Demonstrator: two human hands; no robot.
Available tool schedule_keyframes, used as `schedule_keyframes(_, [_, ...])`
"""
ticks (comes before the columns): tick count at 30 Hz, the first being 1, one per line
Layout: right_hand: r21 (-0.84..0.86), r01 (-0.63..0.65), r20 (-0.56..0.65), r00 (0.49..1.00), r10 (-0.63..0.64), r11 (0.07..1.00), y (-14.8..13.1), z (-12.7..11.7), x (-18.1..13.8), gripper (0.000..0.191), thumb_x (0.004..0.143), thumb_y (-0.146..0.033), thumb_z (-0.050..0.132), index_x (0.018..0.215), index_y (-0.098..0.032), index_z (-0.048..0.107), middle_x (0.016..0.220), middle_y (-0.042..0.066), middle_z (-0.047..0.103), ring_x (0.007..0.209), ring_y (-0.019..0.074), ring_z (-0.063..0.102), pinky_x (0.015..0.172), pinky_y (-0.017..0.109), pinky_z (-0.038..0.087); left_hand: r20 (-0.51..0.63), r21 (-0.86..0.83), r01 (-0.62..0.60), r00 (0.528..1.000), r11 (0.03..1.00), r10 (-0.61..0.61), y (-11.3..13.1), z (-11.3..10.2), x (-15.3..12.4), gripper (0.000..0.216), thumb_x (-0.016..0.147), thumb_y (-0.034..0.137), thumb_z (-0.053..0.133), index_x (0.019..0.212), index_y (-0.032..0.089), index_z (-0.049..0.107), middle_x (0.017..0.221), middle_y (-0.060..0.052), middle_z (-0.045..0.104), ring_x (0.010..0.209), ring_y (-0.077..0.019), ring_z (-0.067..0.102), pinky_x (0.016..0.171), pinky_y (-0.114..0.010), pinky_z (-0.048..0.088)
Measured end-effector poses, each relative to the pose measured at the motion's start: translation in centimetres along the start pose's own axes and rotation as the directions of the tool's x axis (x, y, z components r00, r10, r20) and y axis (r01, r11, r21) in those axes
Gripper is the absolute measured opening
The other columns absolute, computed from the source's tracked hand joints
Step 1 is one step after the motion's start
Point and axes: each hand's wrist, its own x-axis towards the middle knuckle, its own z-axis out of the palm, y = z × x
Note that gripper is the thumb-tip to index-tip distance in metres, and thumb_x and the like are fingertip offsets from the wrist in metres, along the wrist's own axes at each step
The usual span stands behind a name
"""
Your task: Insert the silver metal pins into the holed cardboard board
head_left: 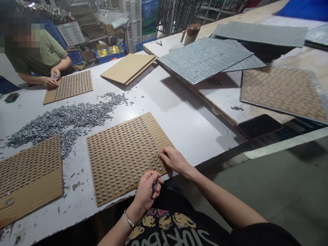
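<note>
A brown grooved board (162, 134) lies on the white table in front of me, with rows of small dark oval metal pieces (123, 150) set across most of it. The strip along its right side is bare. My left hand (149, 188) is curled at the board's near edge around a small clump of metal pieces (154, 185). Over the board's right part, my right hand (173, 159) has thumb and finger pinched together, close to the end of a row. Whatever sits between those fingertips is too small to make out.
A heap of loose metal pieces (69, 119) spreads behind the board. Another part-filled board (33, 201) lies left. Across the table a person (43, 54) works on a third board (74, 83). Plain boards (128, 67), silvery sheets (205, 56) and a phone (260, 126) are further off.
</note>
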Motion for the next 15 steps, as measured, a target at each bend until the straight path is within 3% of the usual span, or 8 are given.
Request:
schedule_keyframes(4, [-0.099,-0.04,0.024,0.999,0.042,0.994,0.0,-0.1,0.9,0.016,0.09,-0.024,0.051,0.077,-0.019,0.058,0.082,0.004,0.064,0.078,0.0167,0.057,0.069,0.026,0.039,-0.002,-0.019,0.004,1.0,1.0,-0.004,0.0,-0.3,0.2,0.029,0.077,0.039,0.068,0.085,0.015,0.055,0.069,-0.001,0.06,0.042,-0.0033,0.04,0.032,-0.013,0.016])
schedule_keyframes(9, [-0.056,-0.003,0.137,0.991,0.011,0.998,0.1,-0.8,1.5,0.014,0.089,-0.023,0.053,0.079,-0.018,0.061,0.079,0.003,0.065,0.075,0.0158,0.058,0.067,0.024,0.038,0.003,-0.012,-0.004,1.0,1.0,0.004,0.2,-0.4,0.4,0.026,0.079,0.038,0.065,0.085,0.015,0.056,0.068,-0.001,0.06,0.042,-0.0037,0.04,0.032,-0.014,0.018])
schedule_keyframes(15, [-0.109,-0.015,0.178,0.983,0.035,0.994,-0.4,-1.5,2.0,0.014,0.088,-0.02,0.052,0.079,-0.017,0.062,0.079,0.005,0.066,0.074,0.0164,0.058,0.066,0.024,0.037,-0.003,-0.011,-0.002,1.0,1.0,0.002,0.3,-0.2,0.5,0.026,0.08,0.039,0.065,0.085,0.015,0.056,0.069,-0.001,0.06,0.043,-0.0038,0.041,0.032,-0.013,0.019])
